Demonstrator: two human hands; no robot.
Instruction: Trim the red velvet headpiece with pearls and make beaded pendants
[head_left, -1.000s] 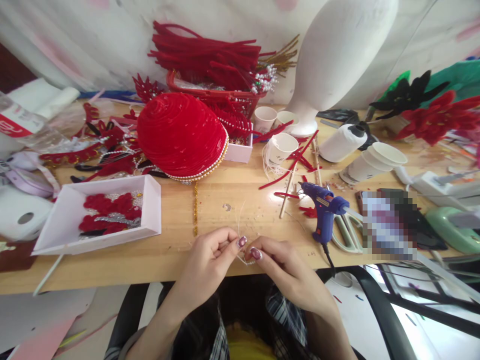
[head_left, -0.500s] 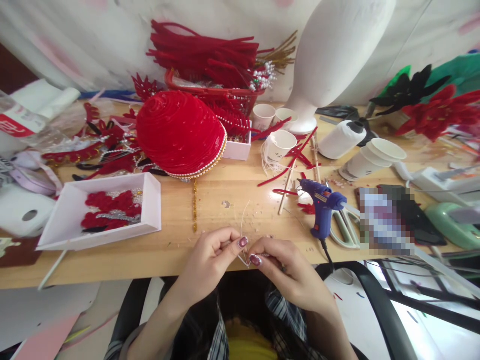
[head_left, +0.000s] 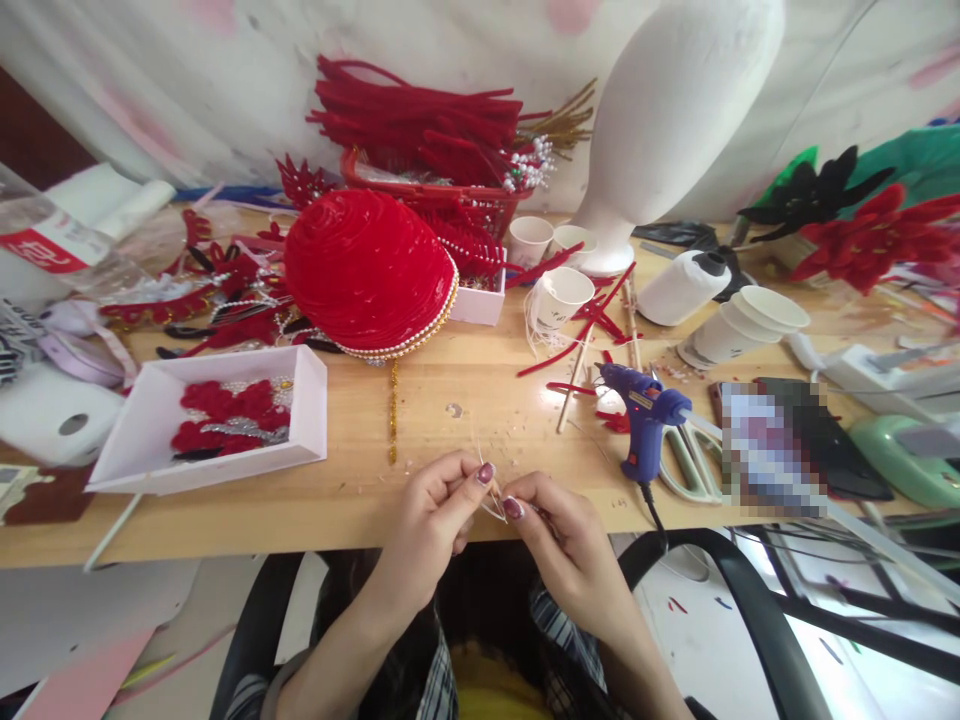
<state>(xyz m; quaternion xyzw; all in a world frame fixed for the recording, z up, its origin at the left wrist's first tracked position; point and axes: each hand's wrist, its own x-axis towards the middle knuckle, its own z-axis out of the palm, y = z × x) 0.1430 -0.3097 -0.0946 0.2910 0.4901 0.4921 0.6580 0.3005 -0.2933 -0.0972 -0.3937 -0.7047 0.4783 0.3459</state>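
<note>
Close to the table's front edge, my left hand [head_left: 439,515] pinches a thin white thread [head_left: 493,511] between thumb and fingers. A loose end of it sticks up above the fingertips. My right hand [head_left: 562,525] is closed in a pinch on the same thread, its fingertips almost touching the left ones. A small loop shows between the thumbs. Whatever else lies behind the curled fingers is hidden. Beyond my hands stands a red velvety domed cap [head_left: 367,270] with a beaded rim and a gold strand [head_left: 393,412] hanging onto the table.
A white box [head_left: 307,425] with red flowers lies left. To the right are a blue glue gun [head_left: 643,415], scissors [head_left: 690,465] and a thread cone [head_left: 682,287]. Paper cups [head_left: 564,300], a red basket [head_left: 420,192] and a white mannequin head [head_left: 675,120] stand behind.
Both hands stay in nearly the same place. The thread loop between them has shifted, and its upright end shows shorter. The camera view has tilted slightly.
</note>
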